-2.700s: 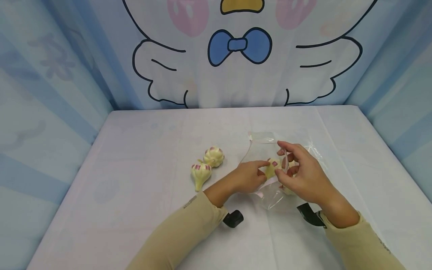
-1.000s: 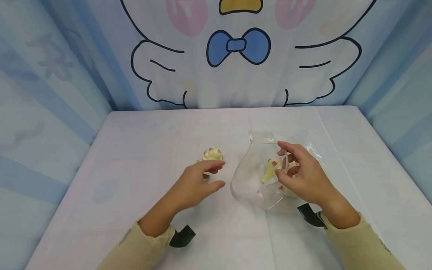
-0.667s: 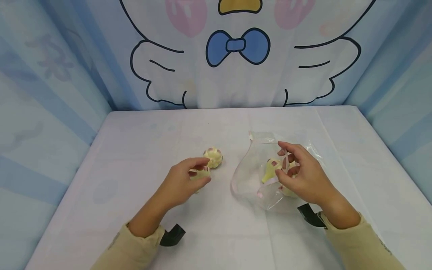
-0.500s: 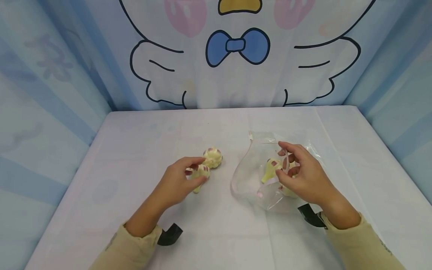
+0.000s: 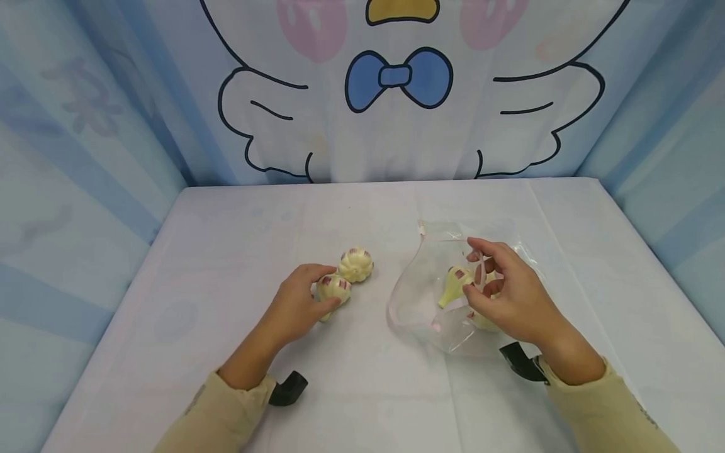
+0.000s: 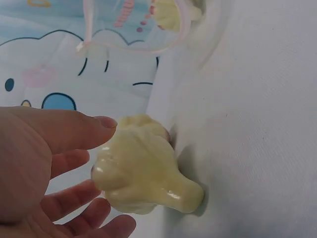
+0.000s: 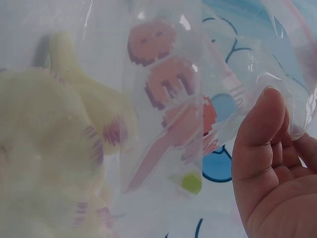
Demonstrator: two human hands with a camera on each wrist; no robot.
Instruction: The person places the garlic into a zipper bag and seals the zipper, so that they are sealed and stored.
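Observation:
In the head view my left hand (image 5: 297, 302) is at a cream garlic bulb (image 5: 334, 288) with purple marks, thumb and fingers on either side of it. In the left wrist view the thumb tip is right at the bulb's edge, the fingers loosely spread below. A second garlic bulb (image 5: 356, 265) sits just behind it. My right hand (image 5: 510, 292) pinches the rim of a clear plastic zip bag (image 5: 410, 296) and holds its mouth open towards the left. Inside the bag lie a garlic bulb (image 5: 455, 284) and another garlic bulb (image 7: 44, 148), partly hidden by the right hand.
A white-covered table (image 5: 238, 251) bears everything. Blue and white curtain (image 5: 396, 138) with a cartoon print stands behind it and along both sides. The bag carries a red printed pattern (image 7: 171, 82). A black wrist strap (image 5: 289, 388) shows below the left sleeve.
My left hand has left the bag's mouth, moved left to the nearer loose garlic bulb, and narrowed around it. The right hand stays at the bag's rim.

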